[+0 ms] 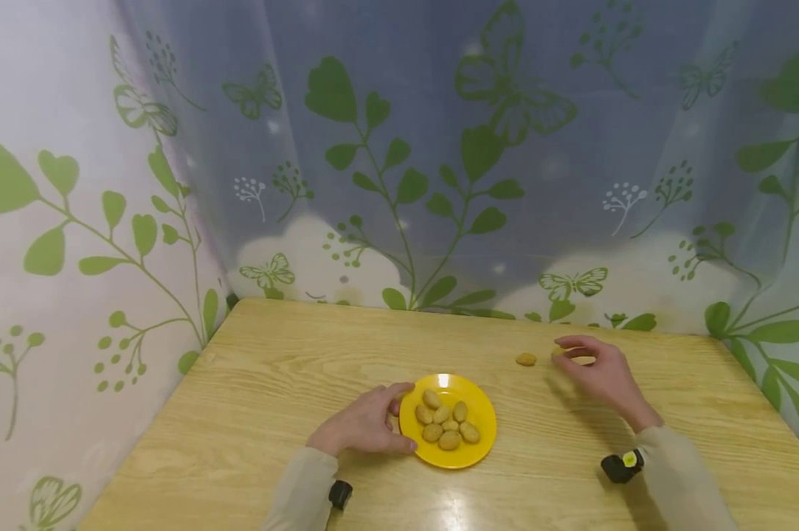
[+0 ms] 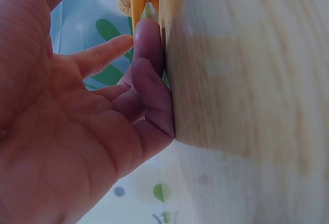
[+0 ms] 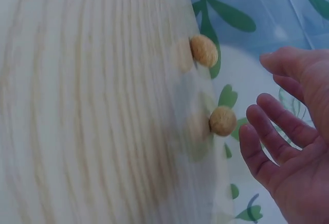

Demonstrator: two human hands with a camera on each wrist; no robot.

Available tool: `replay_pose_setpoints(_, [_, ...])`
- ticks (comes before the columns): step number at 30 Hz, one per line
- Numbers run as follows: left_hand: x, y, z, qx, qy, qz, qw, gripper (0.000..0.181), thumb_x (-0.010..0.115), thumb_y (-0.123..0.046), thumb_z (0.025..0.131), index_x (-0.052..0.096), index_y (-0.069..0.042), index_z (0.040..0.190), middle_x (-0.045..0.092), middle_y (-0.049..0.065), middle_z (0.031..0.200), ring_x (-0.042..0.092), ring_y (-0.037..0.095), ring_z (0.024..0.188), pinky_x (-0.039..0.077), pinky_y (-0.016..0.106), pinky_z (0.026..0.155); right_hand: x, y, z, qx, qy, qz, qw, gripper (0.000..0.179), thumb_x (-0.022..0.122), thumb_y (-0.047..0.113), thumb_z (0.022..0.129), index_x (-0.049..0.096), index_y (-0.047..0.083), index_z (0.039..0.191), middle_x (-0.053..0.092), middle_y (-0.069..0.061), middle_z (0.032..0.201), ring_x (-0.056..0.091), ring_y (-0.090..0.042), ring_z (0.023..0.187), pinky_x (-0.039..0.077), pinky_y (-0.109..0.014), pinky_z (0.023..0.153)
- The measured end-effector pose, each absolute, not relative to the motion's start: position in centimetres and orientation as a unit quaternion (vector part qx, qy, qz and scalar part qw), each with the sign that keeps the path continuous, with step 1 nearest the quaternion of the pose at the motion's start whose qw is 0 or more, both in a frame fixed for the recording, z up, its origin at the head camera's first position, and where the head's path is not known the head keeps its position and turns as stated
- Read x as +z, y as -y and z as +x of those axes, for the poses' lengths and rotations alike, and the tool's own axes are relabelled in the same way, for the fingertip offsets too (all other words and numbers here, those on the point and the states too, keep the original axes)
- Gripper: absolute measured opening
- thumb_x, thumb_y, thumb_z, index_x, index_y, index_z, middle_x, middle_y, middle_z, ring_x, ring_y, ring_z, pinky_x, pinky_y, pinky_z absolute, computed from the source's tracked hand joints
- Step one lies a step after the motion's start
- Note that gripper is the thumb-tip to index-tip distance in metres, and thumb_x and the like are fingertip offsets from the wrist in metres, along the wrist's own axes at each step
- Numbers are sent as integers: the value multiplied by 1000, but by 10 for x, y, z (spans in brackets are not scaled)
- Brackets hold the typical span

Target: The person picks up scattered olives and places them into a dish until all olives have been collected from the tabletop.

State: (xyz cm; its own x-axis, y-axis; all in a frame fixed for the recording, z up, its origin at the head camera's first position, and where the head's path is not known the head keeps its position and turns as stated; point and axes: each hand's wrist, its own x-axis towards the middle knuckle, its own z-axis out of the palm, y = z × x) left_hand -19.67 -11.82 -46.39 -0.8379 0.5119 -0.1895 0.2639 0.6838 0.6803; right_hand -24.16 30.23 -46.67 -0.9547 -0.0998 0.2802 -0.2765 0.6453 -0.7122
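A round yellow plate (image 1: 476,452) holds several tan, rough-shelled nuts that look like walnuts (image 1: 448,440). My left hand (image 1: 367,422) holds the plate at its left edge, thumb and index finger spread along the rim. In the left wrist view, the other fingers (image 2: 151,82) are bent down close to the tabletop. Beyond the plate, to the right, one walnut (image 1: 526,359) lies on the table. A second walnut (image 3: 223,120) sits just by my right hand (image 1: 601,376), largely hidden by its fingers in the head view. In the right wrist view, these curved fingers stand apart from both walnuts.
The wooden table (image 1: 293,354) reaches back to a curtain (image 1: 432,243) printed with leaves and butterflies, which also runs along the left and right sides. A black wrist camera (image 1: 621,467) is on the right sleeve, another (image 1: 340,494) on the left.
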Motion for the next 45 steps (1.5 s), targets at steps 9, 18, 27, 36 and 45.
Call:
replay_pose_setpoints(9, [-465,117,-197,331,-899,214,189,95,86,-39,78,39,-13,157,56,0,109,53,8,79,45,22,70,-472,-313,-249,399,912,72,64,47,70,31,98,64,4,135,66,-22,131,67,-7,101,55,-22,71])
replay_pose_setpoints(18, [-465,117,-196,327,-901,215,186,94,86,-40,78,40,-14,156,58,-1,110,53,7,80,46,22,72,-482,-322,-260,395,916,65,33,48,70,32,98,63,3,136,63,-27,134,66,-45,114,56,-24,70])
replay_pose_setpoints(27, [-465,116,-196,328,-901,212,188,95,86,-40,77,40,-14,156,57,-1,109,53,7,80,45,22,72,-486,-324,-266,379,923,65,14,46,70,30,98,64,3,135,65,-27,130,66,-45,115,56,-26,70])
replay_pose_setpoints(36, [-467,117,-197,326,-902,215,184,95,86,-40,77,40,-14,156,57,-1,109,54,7,80,46,22,72,-486,-322,-267,369,927,64,8,44,69,31,98,66,6,134,67,-24,130,66,-40,113,57,-30,74])
replay_pose_setpoints(45, [-464,118,-197,327,-902,212,184,94,86,-40,77,41,-15,156,56,-1,109,54,8,81,46,22,72,-486,-320,-267,358,931,72,25,37,71,27,97,70,6,128,70,-21,125,68,-35,108,54,-25,75])
